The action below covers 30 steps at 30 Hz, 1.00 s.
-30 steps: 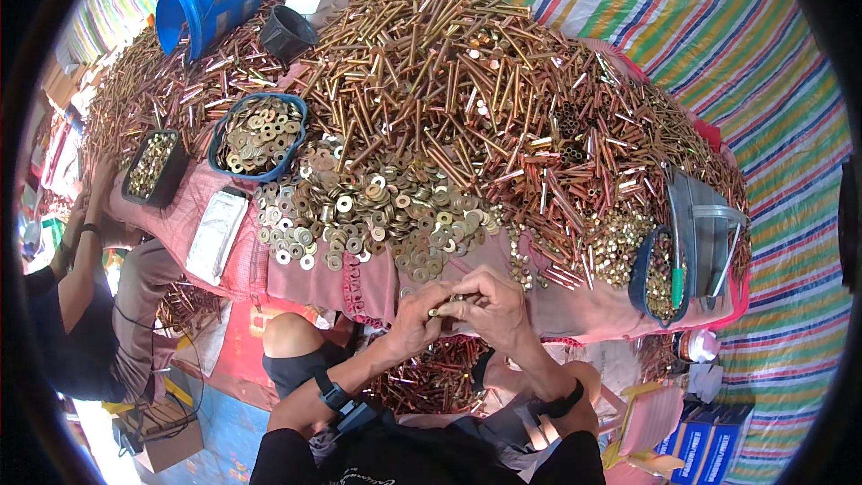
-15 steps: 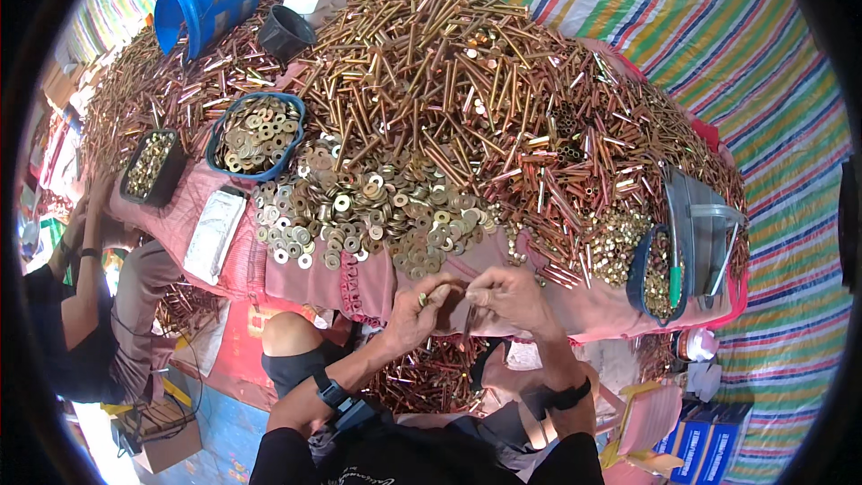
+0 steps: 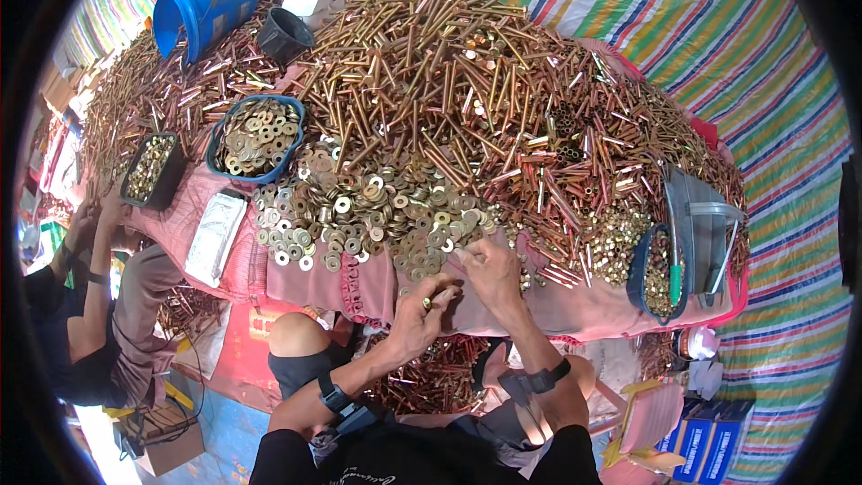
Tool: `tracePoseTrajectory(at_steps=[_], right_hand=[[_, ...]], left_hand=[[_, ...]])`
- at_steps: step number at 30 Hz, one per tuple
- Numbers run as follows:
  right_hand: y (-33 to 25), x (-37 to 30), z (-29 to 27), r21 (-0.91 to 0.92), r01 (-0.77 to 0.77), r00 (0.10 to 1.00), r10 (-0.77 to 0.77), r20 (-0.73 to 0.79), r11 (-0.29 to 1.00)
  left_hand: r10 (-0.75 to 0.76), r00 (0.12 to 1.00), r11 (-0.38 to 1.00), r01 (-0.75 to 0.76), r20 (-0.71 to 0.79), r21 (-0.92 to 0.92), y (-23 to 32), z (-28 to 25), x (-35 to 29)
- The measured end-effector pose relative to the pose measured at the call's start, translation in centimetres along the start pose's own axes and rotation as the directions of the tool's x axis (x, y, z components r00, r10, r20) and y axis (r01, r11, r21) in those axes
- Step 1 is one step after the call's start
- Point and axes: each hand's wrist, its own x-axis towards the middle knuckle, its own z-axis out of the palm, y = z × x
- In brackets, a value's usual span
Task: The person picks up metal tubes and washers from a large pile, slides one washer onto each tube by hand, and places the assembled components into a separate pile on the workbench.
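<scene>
My left hand (image 3: 422, 313) is closed, its fingers curled above the near edge of the pink cloth (image 3: 332, 283). A small golden piece shows on its fingers; whether it is a ring or a nut I cannot tell. Farther forward and to the right, my right hand (image 3: 492, 271) is closed, fingertips pinched together beside the pile of flat metal washers (image 3: 386, 216). What either hand holds is hidden or too small to make out. Small brassy nuts (image 3: 620, 238) lie to the right, and a large heap of copper-coloured metal rods or bolts (image 3: 431, 63) rises behind the washers.
A blue basin of washers (image 3: 260, 136) and a dark tray of small parts (image 3: 151, 169) stand left. At right are a dark blue bowl of nuts (image 3: 658, 287) and a grey container (image 3: 700, 233). A blue bucket (image 3: 205, 9) lies far left. Another person's arm (image 3: 90, 260) works at left.
My right hand has moved forward, away from my left hand, to the washers' edge. The hands were close together, with a dark slender piece beneath them. My left hand has barely shifted.
</scene>
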Motion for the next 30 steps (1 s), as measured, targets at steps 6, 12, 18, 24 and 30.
tracePoseTrajectory(at_steps=[6, 12, 18, 24, 30], right_hand=[[0.6, 0.2, -2.7, 0.255, -0.134, 0.989, 0.115, 0.089, 0.958], [-2.6, -1.2, -7.1, 0.608, -0.525, 0.811, 0.133, 0.57, 0.596], [-4.8, -3.3, -5.6, 0.592, -0.564, 0.762, 0.086, 0.642, 0.576], [-5.7, -4.3, -5.1, 0.549, -0.452, 0.829, 0.104, 0.55, 0.703], [-4.8, -4.2, -5.6, 0.597, -0.484, 0.828, 0.115, 0.549, 0.64]], left_hand=[[0.056, 0.998, 0.998, -0.057, -0.027, -0.029, 0.0, 0.9, 0.9], [0.034, 0.999, 0.997, -0.037, 0.038, 0.065, -0.3, 1.1, 1.3], [0.17, 0.985, 0.985, -0.17, -0.029, 0.012, -1.0, 1.6, 1.4], [0.066, 0.996, 0.998, -0.066, 0.052, -0.006, -1.1, 1.2, 1.1], [0.009, 1.0, 0.997, -0.011, 0.022, 0.072, 0.7, 0.6, 0.3]])
